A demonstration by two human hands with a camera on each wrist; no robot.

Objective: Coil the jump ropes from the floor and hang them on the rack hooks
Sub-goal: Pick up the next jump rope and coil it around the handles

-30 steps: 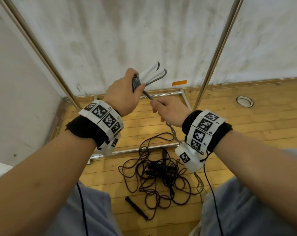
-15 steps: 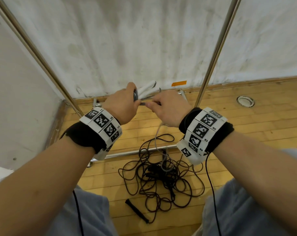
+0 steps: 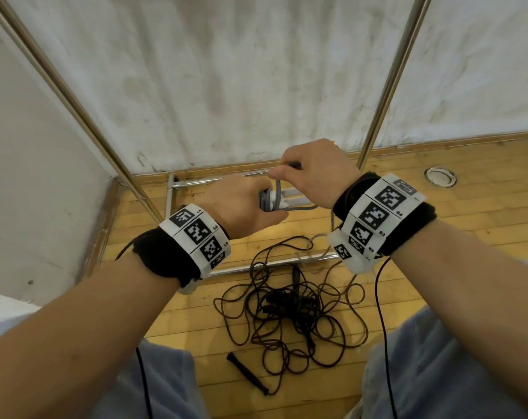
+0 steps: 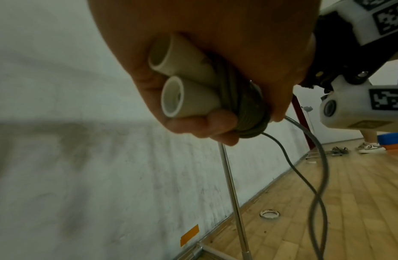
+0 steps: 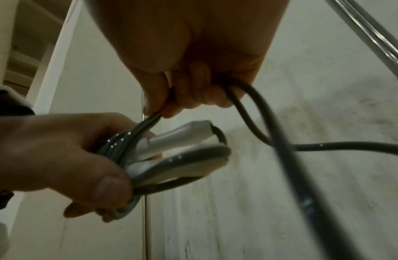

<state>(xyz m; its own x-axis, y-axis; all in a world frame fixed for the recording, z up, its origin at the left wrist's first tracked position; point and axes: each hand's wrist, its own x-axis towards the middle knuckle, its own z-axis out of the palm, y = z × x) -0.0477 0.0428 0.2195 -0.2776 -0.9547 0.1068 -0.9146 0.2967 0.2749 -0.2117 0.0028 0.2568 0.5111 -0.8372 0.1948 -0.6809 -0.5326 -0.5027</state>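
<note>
Both hands work at chest height w/ the grey rope. Head view: left hand (image 3: 244, 204) is fisted round the two white handles (image 3: 290, 198) and the grey turns wound on them; right hand (image 3: 315, 173) sits just above and right, thumb and fingers pinching the grey cord (image 3: 277, 192) that drops to the bundle. Rest of that cord trails down past the right wrist toward the wooden floor (image 3: 468, 213). Below, a tangle of dark ropes (image 3: 290, 309) w/ a black handle (image 3: 247, 368) lies on the floor, untouched, near the rack's base bar (image 3: 275, 263). Rack uprights (image 3: 386, 83) rise either side; no hooks in view.

Left wrist view: fingers curl round both handle ends (image 4: 182, 98), side by side, w/ several tight grey turns (image 4: 249, 112) just behind them. Free cord (image 4: 304, 176) hangs off the winding as two strands toward the floor.

Right wrist view: right hand's fingertips (image 5: 153, 105) pinch a doubled length of cord running down onto the turns; a loose loop (image 5: 255, 112) swings off to the right.

Step, as I read it: mid-wrap on rope no. 1, coiling cord round its own handles. Next calls for laying this turn down snug beside the others, keeping tension so turns don't slip, then feeding more slack. Dark ropes remain to do; hanging not yet begun.
</note>
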